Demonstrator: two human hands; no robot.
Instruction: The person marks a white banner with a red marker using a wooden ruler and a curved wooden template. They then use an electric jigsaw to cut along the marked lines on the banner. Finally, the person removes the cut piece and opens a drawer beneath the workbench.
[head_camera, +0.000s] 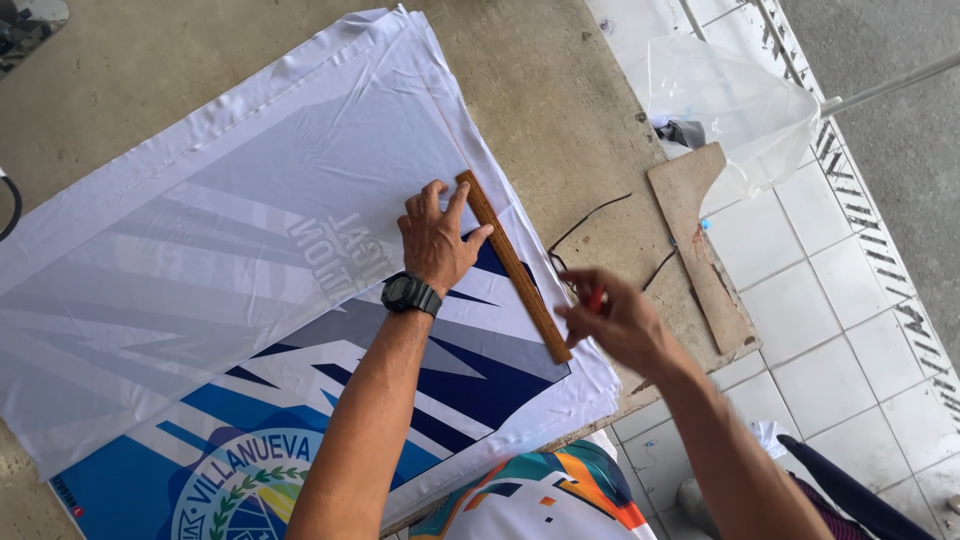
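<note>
Table (560, 90): bare, worn top, running from the upper left to the lower right edge, where it ends above a tiled floor (850, 340).
Fabric (220, 260): stacked printed sheets, white and grey with blue shapes and a round emblem at the lower left; the stack covers most of the table and its right edge lies near the table edge.
Board (700, 250): flat brown offcut at the table's right edge, well apart from the fabric, with a clear plastic bag (740, 100) lying over its upper end.
Ruler (512, 264): wooden strip lying flat on the fabric near its right edge; long axis runs from upper left to lower right, roughly parallel to that edge.
Left hand (438, 235): spread flat on the fabric, fingers apart, fingertips and thumb pressing against the ruler's upper half from the left side; a dark watch (410, 294) sits on the wrist.
Right hand (610, 315): raised just right of the ruler's lower end, not touching it; fingers pinched together on a small red item (595, 298), too blurred to identify.
Cord (590, 225): thin dark strand on the bare table, between ruler and board.
Key relation: the ruler lies between the hands; the left hand is on it, the right hand is nearest its lower end.
</note>
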